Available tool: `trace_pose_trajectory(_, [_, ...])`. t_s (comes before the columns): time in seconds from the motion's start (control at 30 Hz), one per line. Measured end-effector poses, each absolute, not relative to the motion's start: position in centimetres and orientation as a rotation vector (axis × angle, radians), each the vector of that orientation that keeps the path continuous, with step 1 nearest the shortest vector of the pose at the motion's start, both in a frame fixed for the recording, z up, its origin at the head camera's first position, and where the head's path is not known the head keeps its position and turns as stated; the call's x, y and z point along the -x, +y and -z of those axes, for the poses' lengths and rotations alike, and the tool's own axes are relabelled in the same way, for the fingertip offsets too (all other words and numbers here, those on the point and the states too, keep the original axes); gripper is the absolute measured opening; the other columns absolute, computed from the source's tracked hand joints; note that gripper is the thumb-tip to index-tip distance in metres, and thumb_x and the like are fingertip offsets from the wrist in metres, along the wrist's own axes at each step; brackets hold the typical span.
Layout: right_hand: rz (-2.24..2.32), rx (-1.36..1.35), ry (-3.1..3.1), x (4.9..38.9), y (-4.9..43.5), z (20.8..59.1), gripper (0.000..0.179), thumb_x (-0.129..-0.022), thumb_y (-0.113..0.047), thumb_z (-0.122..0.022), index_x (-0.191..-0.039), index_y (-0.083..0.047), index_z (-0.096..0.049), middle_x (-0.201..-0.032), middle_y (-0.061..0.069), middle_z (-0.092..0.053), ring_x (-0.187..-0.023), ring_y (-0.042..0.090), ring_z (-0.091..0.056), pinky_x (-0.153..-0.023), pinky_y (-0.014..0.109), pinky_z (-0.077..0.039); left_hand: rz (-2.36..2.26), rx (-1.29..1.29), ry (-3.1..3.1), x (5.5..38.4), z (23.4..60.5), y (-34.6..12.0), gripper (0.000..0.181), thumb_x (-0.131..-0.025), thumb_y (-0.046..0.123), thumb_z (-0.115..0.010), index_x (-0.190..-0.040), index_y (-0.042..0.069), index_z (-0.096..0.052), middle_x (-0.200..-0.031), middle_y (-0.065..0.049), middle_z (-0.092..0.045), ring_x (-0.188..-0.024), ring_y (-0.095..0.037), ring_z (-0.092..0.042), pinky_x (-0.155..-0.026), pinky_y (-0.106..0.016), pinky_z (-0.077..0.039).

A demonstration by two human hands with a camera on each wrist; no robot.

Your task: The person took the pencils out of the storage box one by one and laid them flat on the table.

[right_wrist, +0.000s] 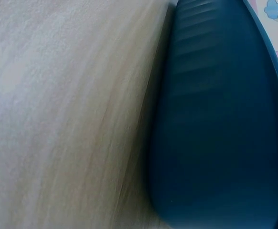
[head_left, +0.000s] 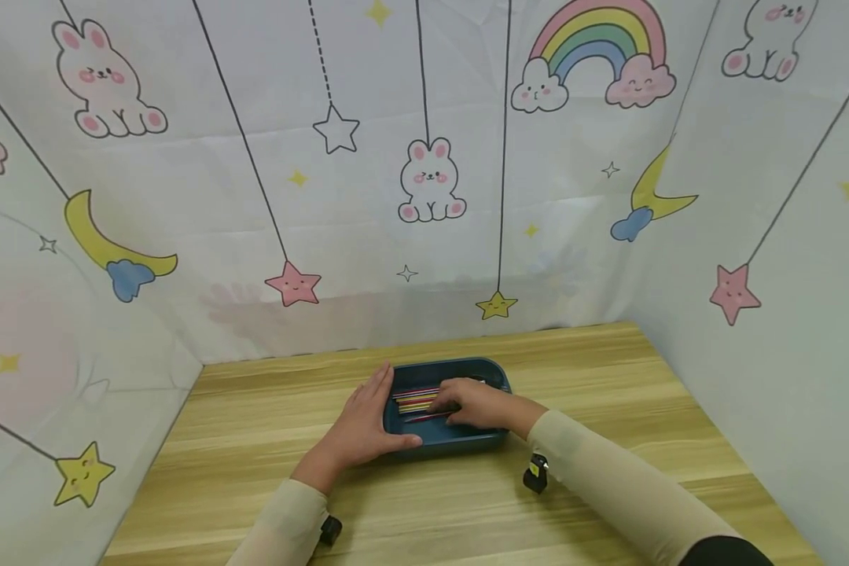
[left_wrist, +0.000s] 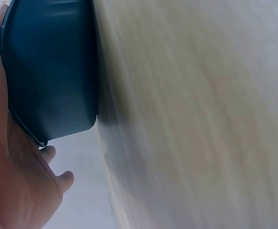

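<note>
A dark blue rectangular tray point(head_left: 442, 450) with raised walls stands on the wooden table. Thin colored sticks point(head_left: 413, 402), red, yellow and dark ones among them, lie side by side in its left part. My left hand point(head_left: 357, 428) rests along the tray's left end, fingers straight at the rim and thumb stretched over the front rim. Bent fingers of my right hand point(head_left: 470, 402) reach down into the tray at the sticks' right ends. A red stick point(head_left: 420, 419) lies nearest its thumb; I cannot tell whether the fingertips pinch it.
The wooden table point(head_left: 424, 511) spreads around the tray. White cloth walls point(head_left: 368, 236) with printed rabbits, stars and moons enclose it at the back and both sides. A small black device is strapped at each wrist, over the light sleeves point(head_left: 622, 479).
</note>
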State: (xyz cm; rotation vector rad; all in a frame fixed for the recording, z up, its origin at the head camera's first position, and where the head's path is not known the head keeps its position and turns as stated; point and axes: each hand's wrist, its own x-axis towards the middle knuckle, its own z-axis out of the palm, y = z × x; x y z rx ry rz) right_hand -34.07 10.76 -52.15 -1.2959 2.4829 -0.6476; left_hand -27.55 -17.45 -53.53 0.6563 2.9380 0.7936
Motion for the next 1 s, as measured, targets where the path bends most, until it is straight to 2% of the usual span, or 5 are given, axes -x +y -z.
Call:
trace_pose_trajectory(0.17, [0.648, 1.312, 2.453, 34.14, 10.79, 52.04, 0.037, -0.099, -0.003, -0.083, -0.134, -0.012, -0.082, -0.121, -0.004, -0.072, -0.111, 0.008, -0.065, -0.098, 0.032, -0.057, -0.792, -0.652, 2.941, 27.6, 53.68, -17.39, 0.14, -0.085, 0.084, -0.077, -0.178, 0.005, -0.009, -0.186, -0.013, -0.008, -0.171, -0.031, -0.01, -0.134, -0.062, -0.013])
trace_pose_trajectory(0.33, [0.663, 1.331, 2.429, 34.17, 10.77, 51.87, 0.037, -0.097, 0.001, -0.084, -0.132, -0.011, -0.083, -0.117, -0.003, -0.073, -0.105, 0.007, -0.063, -0.092, 0.028, -0.056, -0.799, -0.637, 2.937, 27.49, 53.56, -17.33, 0.139, -0.085, 0.081, -0.079, -0.178, 0.005, -0.008, -0.186, -0.012, -0.006, -0.171, -0.03, -0.008, -0.135, -0.061, -0.012])
trace_pose_trajectory(0.7, [0.638, 1.322, 2.461, 34.44, 10.75, 52.25, 0.035, -0.096, 0.002, -0.084, -0.127, -0.014, -0.086, -0.111, -0.005, -0.072, -0.102, 0.006, -0.063, -0.088, 0.026, -0.055, -0.795, -0.615, 2.927, 27.38, 53.39, -17.22, 0.14, -0.085, 0.082, -0.079, -0.179, 0.008, -0.007, -0.186, -0.009, -0.005, -0.171, -0.029, -0.007, -0.135, -0.06, -0.011])
trace_pose_trajectory(1.0, [0.643, 1.533, 2.484, 34.06, 10.9, 52.12, 0.029, -0.094, 0.003, -0.085, -0.121, -0.009, -0.087, -0.102, 0.001, -0.075, -0.093, 0.01, -0.066, -0.082, 0.026, -0.056, -0.805, -0.623, 2.922, 27.33, 53.18, -17.2, 0.138, -0.086, 0.076, -0.083, -0.178, 0.007, -0.009, -0.186, -0.01, -0.007, -0.171, -0.032, -0.01, -0.134, -0.063, -0.015])
